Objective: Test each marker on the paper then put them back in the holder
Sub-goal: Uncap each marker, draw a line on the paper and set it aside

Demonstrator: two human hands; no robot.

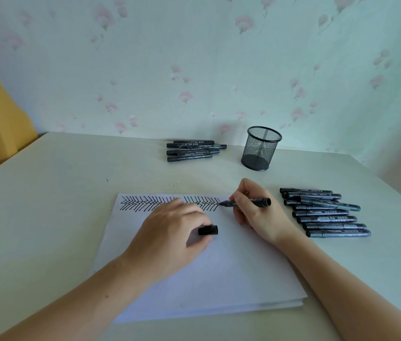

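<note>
A white stack of paper (231,267) lies on the table with a row of black arrow-like strokes along its top edge. My right hand (256,212) grips an uncapped black marker (258,202), its tip touching the paper at the right end of the strokes. My left hand (172,232) rests on the paper and pinches the marker's black cap (208,230). The black mesh holder (261,148) stands upright at the back, with no markers in it.
Several capped black markers (325,212) lie in a row to the right of the paper. Another small group of markers (194,150) lies at the back, left of the holder. The table (46,193) meets a flowered wall behind.
</note>
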